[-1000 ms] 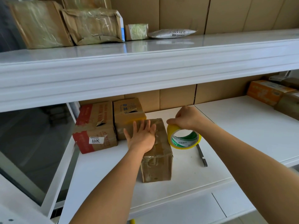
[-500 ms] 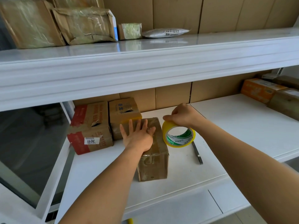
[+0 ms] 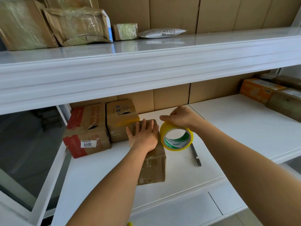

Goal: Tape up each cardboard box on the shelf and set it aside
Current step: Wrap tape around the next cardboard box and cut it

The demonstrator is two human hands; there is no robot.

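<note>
Shelf (image 3: 228, 128): white lower board carries the work; landmark is the small brown box (image 3: 153, 162), near the front edge.
Neighbouring boxes: red-printed box (image 3: 86, 129) and plain box (image 3: 121, 121) stand left of and behind the small brown box, flaps torn open, likely still untaped.
Small brown box: pinned under the left hand (image 3: 143, 136), fingers flat and spread on its top.
Tape roll (image 3: 176, 138): yellow, touching the box's right side, gripped from above by the right hand (image 3: 180, 118).
Cutter (image 3: 196, 154): lies right of the box.
Risk: box may slide if the flat palm eases while tape is pulled; strip could wrinkle or run crooked.
</note>
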